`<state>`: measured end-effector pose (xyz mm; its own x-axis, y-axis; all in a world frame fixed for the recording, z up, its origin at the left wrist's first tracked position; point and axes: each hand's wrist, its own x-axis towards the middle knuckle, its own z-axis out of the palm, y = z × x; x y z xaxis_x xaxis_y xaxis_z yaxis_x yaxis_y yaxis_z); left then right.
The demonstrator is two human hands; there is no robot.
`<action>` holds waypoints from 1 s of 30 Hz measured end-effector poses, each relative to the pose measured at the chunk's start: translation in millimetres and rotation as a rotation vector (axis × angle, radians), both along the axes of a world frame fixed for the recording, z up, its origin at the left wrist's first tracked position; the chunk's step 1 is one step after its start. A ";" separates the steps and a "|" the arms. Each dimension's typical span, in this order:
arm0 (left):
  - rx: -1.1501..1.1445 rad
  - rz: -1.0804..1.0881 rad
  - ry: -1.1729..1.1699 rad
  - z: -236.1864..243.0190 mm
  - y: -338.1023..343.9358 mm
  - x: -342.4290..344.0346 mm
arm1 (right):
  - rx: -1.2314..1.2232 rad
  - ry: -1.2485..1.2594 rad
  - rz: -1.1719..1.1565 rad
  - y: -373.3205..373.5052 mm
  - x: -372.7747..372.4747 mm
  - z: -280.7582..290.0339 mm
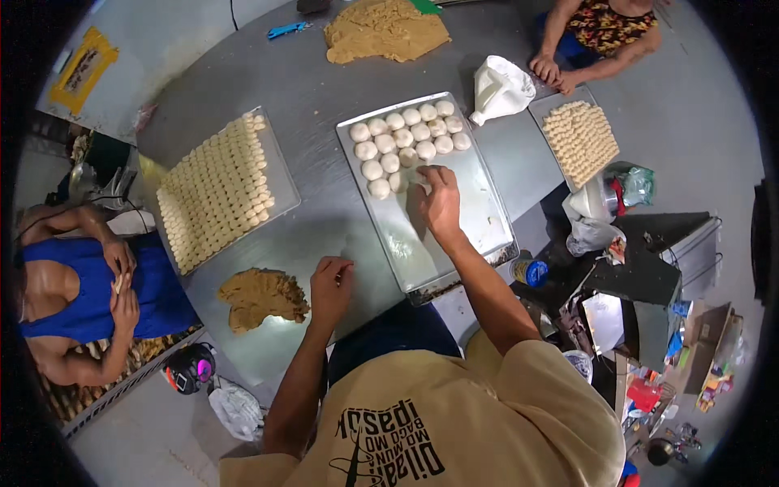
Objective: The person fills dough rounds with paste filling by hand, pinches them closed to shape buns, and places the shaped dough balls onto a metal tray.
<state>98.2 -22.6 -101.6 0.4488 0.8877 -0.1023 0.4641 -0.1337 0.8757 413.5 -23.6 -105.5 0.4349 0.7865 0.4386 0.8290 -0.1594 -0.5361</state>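
Rows of round white dough balls (419,131) fill the far part of a metal tray (475,235) in front of me. Over that tray, my right hand (439,201) has its fingers bent down around a pale dough ball at the end of the nearest row, partly hidden by the fingertips. Left of the tray, my left hand (331,290) hovers by the table edge with curled fingers; whatever lies inside them is hidden. Close to it on the table is a crumbly brown lump of filling (261,300).
A second tray (284,191) of small dough pieces stands left, near a person in blue (150,284). Across the table lie a large brown mound (385,31), a blue tool (288,30) and a white plastic container (501,88). Another person's hands (554,73) rest by a smaller tray (580,138).
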 end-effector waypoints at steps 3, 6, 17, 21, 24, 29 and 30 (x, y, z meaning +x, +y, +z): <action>-0.020 -0.011 0.019 -2.1 8.9 40.6 | -0.088 0.108 0.170 1.3 31.7 -27.9; -0.021 -0.006 0.031 -4.6 13.6 70.4 | -0.147 0.372 -0.005 0.5 50.0 -37.9; -0.121 -0.038 0.070 -3.8 -5.6 88.0 | -0.234 0.680 -0.078 31.4 64.5 -57.5; -0.132 -0.057 0.089 -9.0 -19.6 56.4 | -0.214 0.621 -0.031 30.0 55.9 -53.9; -0.151 -0.041 0.092 -19.9 -30.4 22.5 | -0.315 0.460 -0.099 29.2 41.2 -46.5; -0.142 -0.062 0.047 -6.6 -28.7 -36.9 | -0.289 0.156 0.020 73.3 -58.8 -21.3; -0.109 -0.053 0.024 -5.1 -27.2 -52.1 | -0.315 0.284 0.169 90.6 -86.2 -21.6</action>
<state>46.1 -49.8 -106.7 0.4913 0.8457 -0.2084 0.4796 -0.0629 0.8752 327.3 67.1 -127.1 0.3571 0.9328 0.0485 0.6846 -0.2260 -0.6929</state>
